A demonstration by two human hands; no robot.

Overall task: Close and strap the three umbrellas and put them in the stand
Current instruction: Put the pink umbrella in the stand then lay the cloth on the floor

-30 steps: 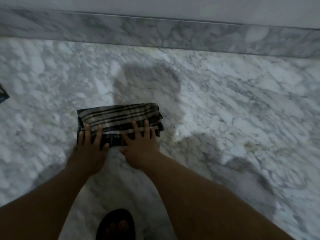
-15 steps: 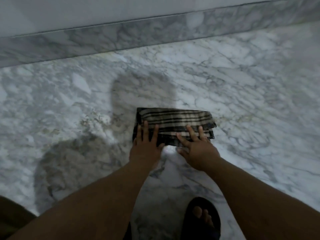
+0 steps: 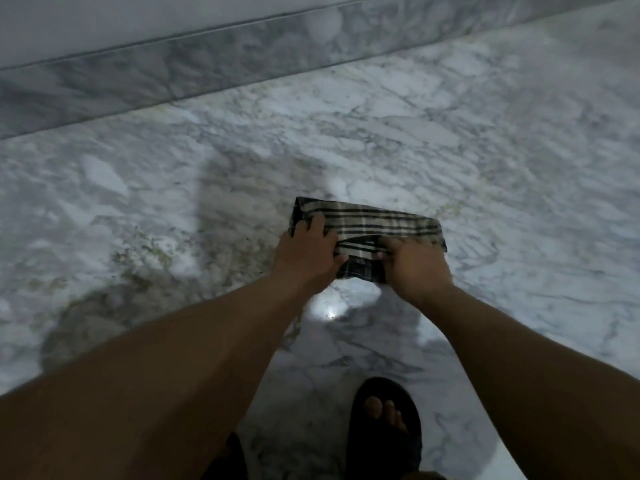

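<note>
A folded striped cloth (image 3: 377,223), beige with dark bands, lies on the marble floor in the middle of the view. My left hand (image 3: 310,252) presses its left end, fingers spread over the fabric. My right hand (image 3: 414,265) is curled over the cloth's near right edge, its fingers tucked under the fold and pinching it. No umbrella and no stand appear in view.
The marble floor (image 3: 485,168) runs to a marble skirting (image 3: 207,67) along the wall at the top. A foot in a dark sandal (image 3: 386,420) stands at the bottom centre. Shadows fall on the floor to the left.
The view has swung left, so the cloth now sits further right. My right hand has gone from lying flat on the cloth to curling around its near edge and lifting the fold.
</note>
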